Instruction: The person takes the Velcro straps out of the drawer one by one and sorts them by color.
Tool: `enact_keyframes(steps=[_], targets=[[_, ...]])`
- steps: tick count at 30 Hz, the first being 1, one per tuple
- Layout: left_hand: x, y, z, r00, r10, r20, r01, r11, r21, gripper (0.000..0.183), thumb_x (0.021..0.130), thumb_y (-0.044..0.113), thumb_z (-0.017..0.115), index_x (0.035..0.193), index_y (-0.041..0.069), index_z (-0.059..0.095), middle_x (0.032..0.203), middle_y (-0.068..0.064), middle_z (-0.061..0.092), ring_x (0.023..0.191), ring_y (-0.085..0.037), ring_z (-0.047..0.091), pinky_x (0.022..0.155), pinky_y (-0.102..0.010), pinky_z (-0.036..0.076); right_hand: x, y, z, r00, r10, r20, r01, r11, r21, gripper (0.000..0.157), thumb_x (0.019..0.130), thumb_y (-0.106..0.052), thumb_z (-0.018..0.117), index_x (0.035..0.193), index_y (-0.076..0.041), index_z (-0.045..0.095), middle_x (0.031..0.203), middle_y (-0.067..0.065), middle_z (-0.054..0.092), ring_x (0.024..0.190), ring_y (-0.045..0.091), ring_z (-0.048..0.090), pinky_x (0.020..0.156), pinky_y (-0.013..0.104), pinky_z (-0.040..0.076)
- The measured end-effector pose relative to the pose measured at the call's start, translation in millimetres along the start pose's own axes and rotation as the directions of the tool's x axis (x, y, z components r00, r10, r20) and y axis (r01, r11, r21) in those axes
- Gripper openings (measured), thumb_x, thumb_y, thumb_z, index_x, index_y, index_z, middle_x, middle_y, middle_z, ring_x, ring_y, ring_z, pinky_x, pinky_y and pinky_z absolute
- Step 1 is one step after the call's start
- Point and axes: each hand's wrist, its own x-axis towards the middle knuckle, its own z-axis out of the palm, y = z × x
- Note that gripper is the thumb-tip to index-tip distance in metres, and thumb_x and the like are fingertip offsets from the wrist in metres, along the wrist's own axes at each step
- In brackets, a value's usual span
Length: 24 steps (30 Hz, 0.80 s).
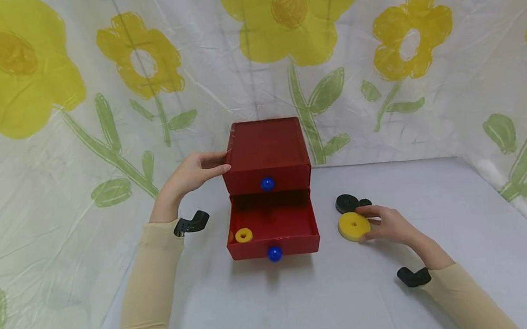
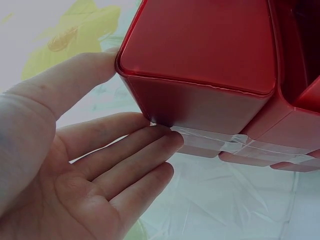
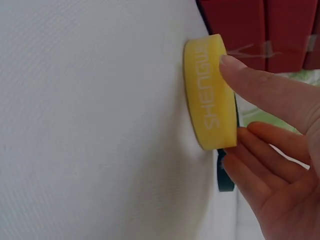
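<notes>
Presently, I read the left hand [image 1: 190, 170] as laid, fingers extended, against the drawer unit [image 1: 267, 143] on its left side, presumably to steady it, while the right hand [image 1: 390, 225] pinches the yellow roll [image 1: 348, 229], right of the drawer unit, by its rim, likely for firm purchase.

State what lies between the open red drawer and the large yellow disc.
Only bare white tabletop separates the open red drawer from the large yellow disc, in the head view.

White sheeting [image 1: 204, 43], yellow flowers [image 1: 290, 8], green leaves [image 1: 328, 90], pale tabletop [image 1: 343, 300]
</notes>
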Motion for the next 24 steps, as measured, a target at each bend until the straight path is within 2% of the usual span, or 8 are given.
enact_keyframes(steps=[11,18,24], targets=[[-0.9,1.3,0.2,1.000,-0.018,-0.003,0.018,1.000,0.001,0.053,0.093,0.023,0.062,0.139,0.002,0.047,0.135,-0.016,0.054,0.125,-0.029,0.052,0.105,-0.048,0.040,-1.6,-27.5,-14.9,0.998,-0.062,-0.031,0.064,0.996,0.063,0.064,0.078,-0.026,0.078,0.128,0.005,0.054,0.129,0.023,0.057,0.118,0.036,0.055,0.096,0.042,0.046],[-0.2,-0.2,0.4,1.000,-0.005,0.001,0.005,1.000,-0.001,0.053,0.093,0.023,0.061,0.139,0.001,0.047,0.136,-0.017,0.054,0.125,-0.030,0.052,0.105,-0.049,0.040,-1.3,-63.7,-20.3,0.994,-0.111,-0.017,0.112,0.989,0.097,0.061,0.079,-0.030,0.077,0.129,-0.002,0.055,0.128,0.016,0.059,0.117,0.028,0.058,0.097,0.041,0.046],[-0.9,0.2,0.0,1.000,-0.004,0.001,0.004,1.000,0.000,0.052,0.093,0.022,0.061,0.139,0.000,0.047,0.136,-0.018,0.053,0.125,-0.030,0.051,0.105,-0.048,0.040,2.2,-92.9,-19.8,0.982,-0.188,0.005,0.186,0.975,0.119,0.056,0.080,-0.028,0.076,0.127,-0.003,0.057,0.125,0.010,0.062,0.114,0.026,0.060,0.094,0.042,0.048]])
